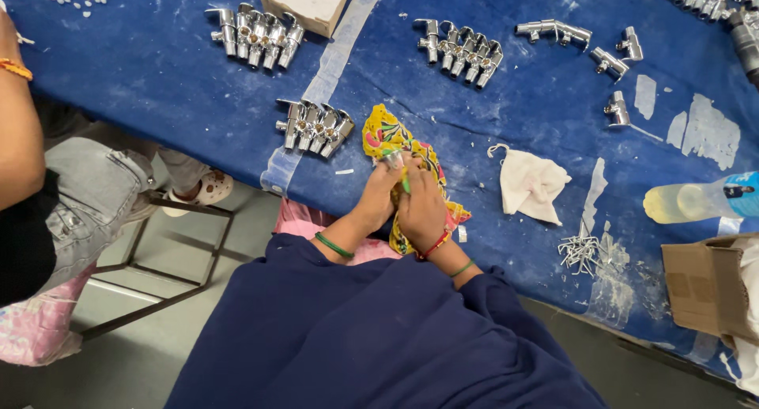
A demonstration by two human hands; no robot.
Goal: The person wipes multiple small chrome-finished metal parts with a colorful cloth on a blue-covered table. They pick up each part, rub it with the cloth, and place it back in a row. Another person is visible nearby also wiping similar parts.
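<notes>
Both my hands are pressed together at the near edge of a blue-covered table (158,77). My left hand (378,197) and my right hand (423,207) grip a yellow patterned cloth (387,136) wrapped around a small metal part (394,161), which is mostly hidden. Just a bit of shiny metal with a green piece shows between my fingers. A row of chrome valves (315,127) lies just left of my hands.
More chrome valve groups (257,33) (462,51) and single valves (613,61) lie further back. A white rag (531,184), a pile of small metal pins (581,252), a yellow plastic bottle (688,201) and a cardboard box (708,286) sit to the right. Another person's arm (17,132) is on the left.
</notes>
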